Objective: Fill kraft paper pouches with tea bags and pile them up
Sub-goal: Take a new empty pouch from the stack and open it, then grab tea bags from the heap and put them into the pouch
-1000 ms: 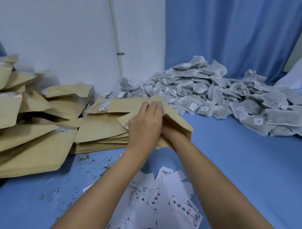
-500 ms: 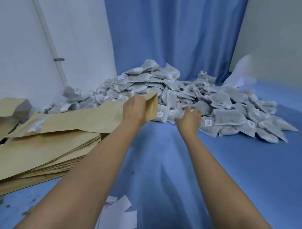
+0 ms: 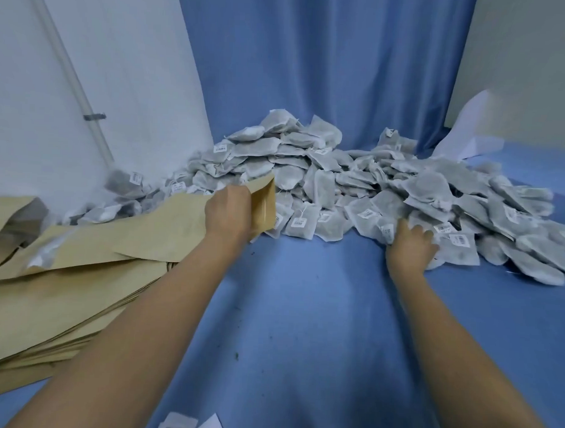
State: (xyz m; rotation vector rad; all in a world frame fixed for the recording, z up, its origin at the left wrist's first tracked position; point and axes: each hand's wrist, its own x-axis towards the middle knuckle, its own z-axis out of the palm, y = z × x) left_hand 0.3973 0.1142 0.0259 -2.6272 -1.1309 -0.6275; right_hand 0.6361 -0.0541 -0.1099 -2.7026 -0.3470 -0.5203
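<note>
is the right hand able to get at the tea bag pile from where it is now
Probably yes: the right hand rests on the near edge of the tea bag pile, with nothing between them. The left hand holds the kraft paper pouch off to the side.

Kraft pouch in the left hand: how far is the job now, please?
Done: the left hand holds one kraft pouch, near the flat stack of pouches. In hand: the right hand touches the tea bag heap; whether it grips a bag is unclear. Left: filling this pouch, piling it, and a large heap and stack remain.
</note>
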